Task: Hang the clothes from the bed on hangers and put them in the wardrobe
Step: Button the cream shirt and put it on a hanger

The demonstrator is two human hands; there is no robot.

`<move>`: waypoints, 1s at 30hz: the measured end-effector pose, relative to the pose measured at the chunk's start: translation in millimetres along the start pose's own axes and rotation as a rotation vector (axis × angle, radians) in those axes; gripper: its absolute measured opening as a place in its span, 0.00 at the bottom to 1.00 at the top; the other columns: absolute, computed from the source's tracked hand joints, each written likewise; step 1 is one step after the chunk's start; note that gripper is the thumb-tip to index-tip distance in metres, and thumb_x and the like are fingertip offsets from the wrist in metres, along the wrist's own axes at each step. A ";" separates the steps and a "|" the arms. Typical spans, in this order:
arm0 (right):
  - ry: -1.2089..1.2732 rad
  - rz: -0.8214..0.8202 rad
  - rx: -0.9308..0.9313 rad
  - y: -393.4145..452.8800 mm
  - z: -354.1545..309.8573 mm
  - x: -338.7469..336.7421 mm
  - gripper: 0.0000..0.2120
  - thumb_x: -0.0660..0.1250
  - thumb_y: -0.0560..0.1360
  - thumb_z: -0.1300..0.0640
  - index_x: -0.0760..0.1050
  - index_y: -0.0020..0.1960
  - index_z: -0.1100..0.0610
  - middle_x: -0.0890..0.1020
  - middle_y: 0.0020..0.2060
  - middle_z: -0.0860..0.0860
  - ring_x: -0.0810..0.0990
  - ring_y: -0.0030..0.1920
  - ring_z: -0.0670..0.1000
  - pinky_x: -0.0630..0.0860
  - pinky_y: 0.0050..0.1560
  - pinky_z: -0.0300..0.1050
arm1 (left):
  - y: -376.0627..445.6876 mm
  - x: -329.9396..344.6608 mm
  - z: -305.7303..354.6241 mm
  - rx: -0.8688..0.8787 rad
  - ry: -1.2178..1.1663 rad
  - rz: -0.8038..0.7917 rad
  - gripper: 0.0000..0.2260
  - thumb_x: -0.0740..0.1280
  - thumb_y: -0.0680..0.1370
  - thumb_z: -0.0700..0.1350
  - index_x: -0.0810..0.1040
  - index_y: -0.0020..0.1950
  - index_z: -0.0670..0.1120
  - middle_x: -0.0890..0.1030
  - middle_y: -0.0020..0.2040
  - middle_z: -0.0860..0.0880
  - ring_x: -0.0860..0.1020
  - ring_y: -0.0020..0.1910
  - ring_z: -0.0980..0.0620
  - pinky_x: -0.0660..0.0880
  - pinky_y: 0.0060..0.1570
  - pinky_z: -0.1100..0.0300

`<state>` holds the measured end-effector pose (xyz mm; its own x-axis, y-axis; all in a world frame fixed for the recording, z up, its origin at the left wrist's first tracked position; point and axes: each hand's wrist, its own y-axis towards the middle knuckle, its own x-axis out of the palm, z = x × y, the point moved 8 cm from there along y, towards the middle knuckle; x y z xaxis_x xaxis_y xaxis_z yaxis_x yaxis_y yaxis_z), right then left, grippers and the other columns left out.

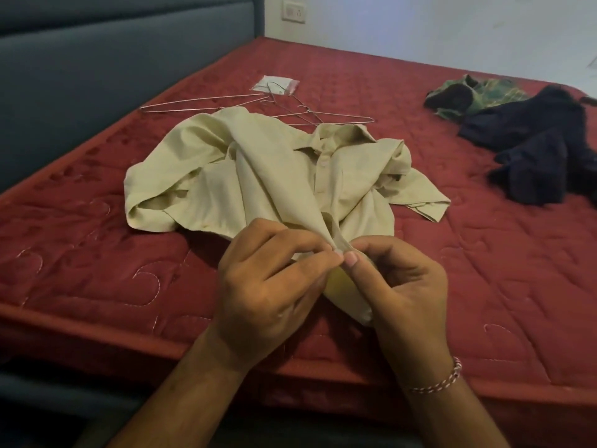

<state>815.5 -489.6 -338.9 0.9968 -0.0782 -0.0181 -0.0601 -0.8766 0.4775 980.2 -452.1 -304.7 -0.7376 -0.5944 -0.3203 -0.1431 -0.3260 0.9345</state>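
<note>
Shirt (274, 176) ctr on bed (97, 270); hangers (290, 114) behind.

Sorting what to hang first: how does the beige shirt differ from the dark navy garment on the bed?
The beige shirt is pale and lies near; the navy garment is dark and lies far right. Both the left hand and right hand pinch the shirt; nothing touches the navy garment. Both are crumpled and unhung.

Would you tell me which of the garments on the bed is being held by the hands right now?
The beige shirt in the middle: both the left hand and right hand pinch its fabric. The dark navy garment and green patterned garment lie untouched at the far right.
</note>
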 end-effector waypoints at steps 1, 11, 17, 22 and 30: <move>0.000 -0.007 -0.004 0.3 0.0 0.5 0.02 0.74 0.74 0.62 0.85 0.47 0.61 0.87 0.42 0.53 0.86 0.44 0.53 0.81 0.46 0.45 | -0.9 0.0 -1.0 -0.008 0.003 -0.006 0.03 0.75 0.79 0.39 0.89 0.50 0.41 0.87 0.48 0.47 0.80 0.44 0.47 0.77 0.42 0.51; -0.014 -0.049 -0.047 -0.1 1.4 6.9 0.04 0.74 0.75 0.62 0.83 0.49 0.62 0.87 0.43 0.53 0.85 0.45 0.53 0.80 0.48 0.45 | -5.9 6.2 -12.2 -0.078 0.018 -0.061 0.05 0.73 0.81 0.41 0.89 0.52 0.43 0.85 0.47 0.47 0.77 0.44 0.46 0.74 0.41 0.50; -0.092 -0.072 -0.098 -3.6 -4.6 6.1 0.01 0.73 0.75 0.64 0.82 0.47 0.62 0.85 0.41 0.49 0.84 0.43 0.48 0.78 0.45 0.38 | -4.8 12.6 -15.8 -0.063 -0.121 -0.162 0.04 0.72 0.81 0.41 0.88 0.53 0.44 0.85 0.46 0.48 0.79 0.45 0.47 0.73 0.44 0.50; -0.187 -0.082 -0.137 -5.7 -4.8 10.4 0.04 0.73 0.76 0.67 0.81 0.45 0.61 0.83 0.37 0.47 0.81 0.38 0.46 0.76 0.40 0.35 | -8.0 22.5 -27.6 -0.180 -0.219 -0.280 0.19 0.73 0.78 0.39 0.78 0.70 0.43 0.83 0.48 0.50 0.78 0.47 0.51 0.76 0.50 0.51; -0.101 -0.110 -0.035 -4.8 2.8 10.4 0.04 0.75 0.75 0.67 0.82 0.48 0.61 0.86 0.40 0.52 0.84 0.41 0.50 0.80 0.42 0.42 | -10.6 21.1 -26.6 -0.157 -0.134 -0.253 0.09 0.75 0.78 0.44 0.86 0.56 0.42 0.86 0.49 0.49 0.79 0.47 0.48 0.75 0.48 0.51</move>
<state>826.0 -487.6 -343.8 0.9867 -0.0320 -0.1592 0.0524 -0.8653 0.4985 983.7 -480.7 -325.5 -0.7738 -0.3813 -0.5058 -0.2366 -0.5667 0.7892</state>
